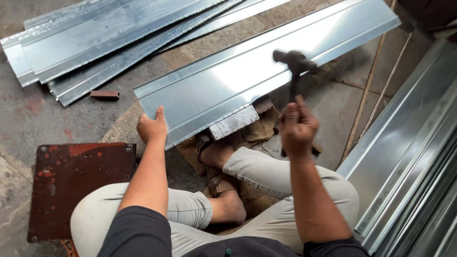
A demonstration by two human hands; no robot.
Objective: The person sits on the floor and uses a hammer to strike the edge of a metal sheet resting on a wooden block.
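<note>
Seated on the floor, the person pins the sheet (247, 81) flat over a metal block (234, 122) with the left hand (152, 127) clamped on its near edge, while the right hand (297, 127), fist wrapped tight, raises a hammer (293, 64) above it.

One hammer (294, 62), one small brown block (105, 94), one rusty plate (76, 181), two thin rods (366, 90).
</note>
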